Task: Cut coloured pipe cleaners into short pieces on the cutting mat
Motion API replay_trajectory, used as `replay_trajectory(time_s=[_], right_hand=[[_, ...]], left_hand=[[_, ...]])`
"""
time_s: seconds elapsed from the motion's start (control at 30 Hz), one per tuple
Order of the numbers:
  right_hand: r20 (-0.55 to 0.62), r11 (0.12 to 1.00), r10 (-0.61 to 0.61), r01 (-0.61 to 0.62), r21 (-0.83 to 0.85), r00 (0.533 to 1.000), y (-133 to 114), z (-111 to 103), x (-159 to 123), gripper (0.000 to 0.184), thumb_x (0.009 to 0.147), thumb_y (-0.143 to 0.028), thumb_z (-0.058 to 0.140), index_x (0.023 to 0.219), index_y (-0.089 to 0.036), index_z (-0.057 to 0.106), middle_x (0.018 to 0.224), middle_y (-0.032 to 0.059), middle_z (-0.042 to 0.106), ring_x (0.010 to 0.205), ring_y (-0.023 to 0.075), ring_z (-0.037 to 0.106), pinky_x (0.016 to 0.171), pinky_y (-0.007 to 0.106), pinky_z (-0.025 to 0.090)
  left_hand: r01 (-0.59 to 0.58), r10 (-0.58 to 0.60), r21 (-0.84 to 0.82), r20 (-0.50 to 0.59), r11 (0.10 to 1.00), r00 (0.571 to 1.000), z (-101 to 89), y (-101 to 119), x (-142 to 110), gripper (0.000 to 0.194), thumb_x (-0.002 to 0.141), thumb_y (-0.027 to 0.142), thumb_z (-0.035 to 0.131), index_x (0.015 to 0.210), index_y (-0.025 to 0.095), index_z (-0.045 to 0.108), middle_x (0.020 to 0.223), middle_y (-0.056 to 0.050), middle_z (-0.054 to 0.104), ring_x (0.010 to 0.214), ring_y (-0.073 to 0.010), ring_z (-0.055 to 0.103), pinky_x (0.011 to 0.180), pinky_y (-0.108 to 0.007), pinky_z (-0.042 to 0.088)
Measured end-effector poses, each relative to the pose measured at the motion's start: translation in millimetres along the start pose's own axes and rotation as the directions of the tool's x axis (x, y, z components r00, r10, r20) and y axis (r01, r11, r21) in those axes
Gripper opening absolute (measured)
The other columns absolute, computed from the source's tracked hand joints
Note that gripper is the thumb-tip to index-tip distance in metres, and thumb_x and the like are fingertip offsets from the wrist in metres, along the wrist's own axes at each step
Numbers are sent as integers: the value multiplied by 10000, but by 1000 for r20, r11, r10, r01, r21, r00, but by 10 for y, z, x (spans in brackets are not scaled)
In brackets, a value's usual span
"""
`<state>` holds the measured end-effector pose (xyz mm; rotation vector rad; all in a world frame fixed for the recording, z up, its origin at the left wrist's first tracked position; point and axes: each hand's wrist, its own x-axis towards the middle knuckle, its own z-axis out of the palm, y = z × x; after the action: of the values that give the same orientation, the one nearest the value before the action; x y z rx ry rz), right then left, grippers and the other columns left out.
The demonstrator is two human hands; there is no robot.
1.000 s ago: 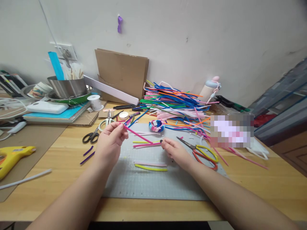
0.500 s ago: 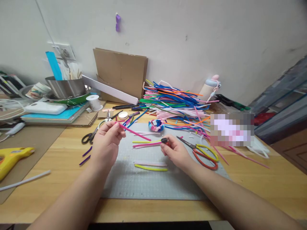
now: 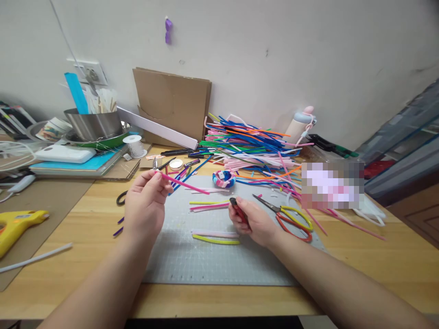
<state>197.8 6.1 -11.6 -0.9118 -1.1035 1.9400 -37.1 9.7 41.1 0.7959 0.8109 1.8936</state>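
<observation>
My left hand (image 3: 146, 203) is closed on one end of a pink pipe cleaner (image 3: 187, 184), which slants out to the right above the grey cutting mat (image 3: 219, 260). My right hand (image 3: 255, 221) rests on the mat with its fingers wrapped round a small red tool with a black tip (image 3: 237, 208). Short pink and yellow pieces (image 3: 209, 204) lie between my hands, and a yellow piece (image 3: 216, 240) lies just below my right hand. A small blue and pink woven ring (image 3: 224, 179) sits at the mat's far edge.
Red and yellow handled pliers (image 3: 291, 220) lie right of my right hand. A big heap of coloured pipe cleaners (image 3: 250, 146) fills the back. Black scissors (image 3: 120, 198), a yellow glue gun (image 3: 17, 224), a steel bowl (image 3: 94, 124) and cardboard (image 3: 171, 103) stand left and behind.
My right hand has picked up the small red tool and drawn back toward me. My left hand has shifted slightly left with the pink pipe cleaner.
</observation>
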Motion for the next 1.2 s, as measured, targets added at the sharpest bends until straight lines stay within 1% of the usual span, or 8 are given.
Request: replay_trajectory(time_s=[0.13,0.23,0.37,0.47,0.63,0.8,1.07,1.2], right_hand=[[118,971,121,-143,192,986,-47,-6,-10,482,797,-641,504,723,-166,479,595,-58,320,458,45,204,390,159,76],[144,967,121,-150,206,982,-45,-10,1,434,822,-581,500,712,-162,472,607,-55,313,465,47,207,397,165,76],[-37,997,-37,40,60,999,-14,20,10,241,784,-396,569,755,-173,481,576,-63,334,448,48,209,403,184,87],[-145,981,-194,194,-13,970,-10,48,-7,187,721,-271,622,756,-190,457,549,-76,320,445,49,203,408,185,89],[-6,973,80,-77,218,997,-48,45,-31,409,786,-583,517,767,-175,502,585,-58,336,452,53,206,406,173,84],[179,929,137,-189,318,974,-63,46,-29,394,808,-520,479,633,-168,442,552,-57,287,447,57,172,384,162,76],[68,984,98,-107,144,993,8,99,-25,359,770,-511,530,669,-182,430,562,-67,298,438,54,169,398,189,82],[-8,998,-35,35,-53,999,28,91,-33,341,825,-488,459,671,-185,436,575,-58,302,441,64,183,418,218,81]], left_hand=[[21,-21,-1,23,1000,1000,-7,-13,-9,86,702,170,699,747,164,625,636,21,622,562,-73,555,549,-174,481],[33,-34,7,34,999,999,-8,-17,-15,92,702,172,701,751,166,622,637,23,620,556,-73,553,551,-176,482],[49,-50,13,36,999,998,-10,-20,-19,95,701,176,702,745,167,618,639,24,620,545,-72,552,546,-176,476],[54,-55,15,38,998,998,-13,-20,-22,93,709,178,698,755,166,618,643,22,619,555,-74,557,549,-176,475],[53,-54,26,43,998,998,-21,-27,-27,92,714,178,694,755,163,612,645,19,620,548,-75,554,552,-182,469],[50,-53,37,74,998,996,-9,-54,-37,85,722,179,687,762,162,613,642,13,617,550,-81,547,554,-194,464],[44,-48,50,91,998,995,-8,-41,-57,85,727,182,681,761,165,605,646,13,612,556,-79,541,566,-199,459],[44,-47,57,66,997,997,-12,-24,-46,107,714,192,684,772,176,596,644,24,602,554,-78,542,567,-200,461]])
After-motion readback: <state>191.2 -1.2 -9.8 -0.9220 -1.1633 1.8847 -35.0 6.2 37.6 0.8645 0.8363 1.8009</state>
